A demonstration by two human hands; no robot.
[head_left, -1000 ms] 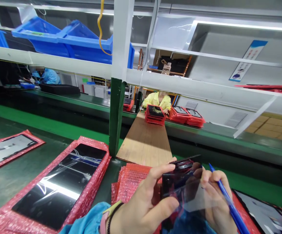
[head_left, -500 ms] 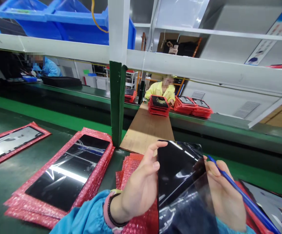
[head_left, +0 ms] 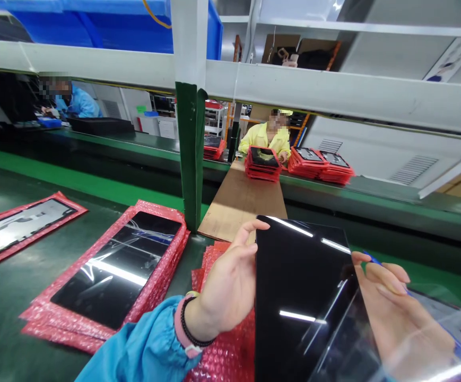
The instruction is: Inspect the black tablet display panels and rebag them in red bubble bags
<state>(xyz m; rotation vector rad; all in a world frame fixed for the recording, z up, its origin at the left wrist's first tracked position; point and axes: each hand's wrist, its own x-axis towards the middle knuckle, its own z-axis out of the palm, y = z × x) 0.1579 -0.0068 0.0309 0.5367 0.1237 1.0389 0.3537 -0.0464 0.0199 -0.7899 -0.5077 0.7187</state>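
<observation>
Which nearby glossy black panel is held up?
The held panel, between the left hand and right hand; the other panel, farther left, lies on red bubble wrap.

Cool white light from above draws hard streaks of glare across the raised black panel (head_left: 305, 281) and the screen (head_left: 119, 270) lying on the left, while the clear film (head_left: 425, 350) blurs hazily at lower right and wide-angle distortion stretches the edges.

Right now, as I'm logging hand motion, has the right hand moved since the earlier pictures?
Yes: in the picture, the right hand now sits farther right of the green post.
</observation>
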